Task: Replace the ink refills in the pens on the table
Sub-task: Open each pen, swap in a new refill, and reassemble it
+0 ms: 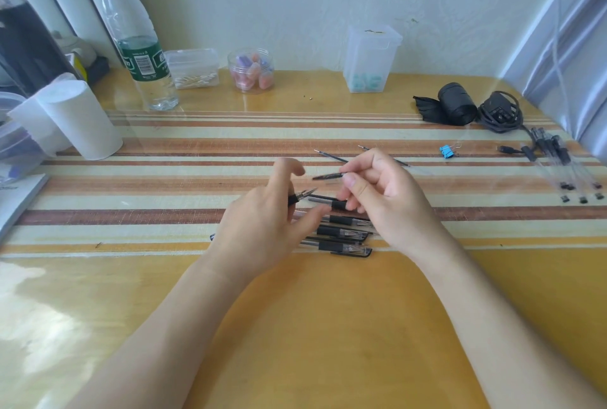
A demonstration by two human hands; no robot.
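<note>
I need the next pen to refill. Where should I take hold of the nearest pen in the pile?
Pinch the pen by its black rubber sleeve, from above and the near side. It lies flat with bare table on that side; other pens crowd its far side.

Both arms are reaching in from 6 o'clock. The left hand (259,224) is holding a pen tip (301,196). The right hand (387,198) is pinching a refill (328,175), pointing to 9 o'clock.
</note>
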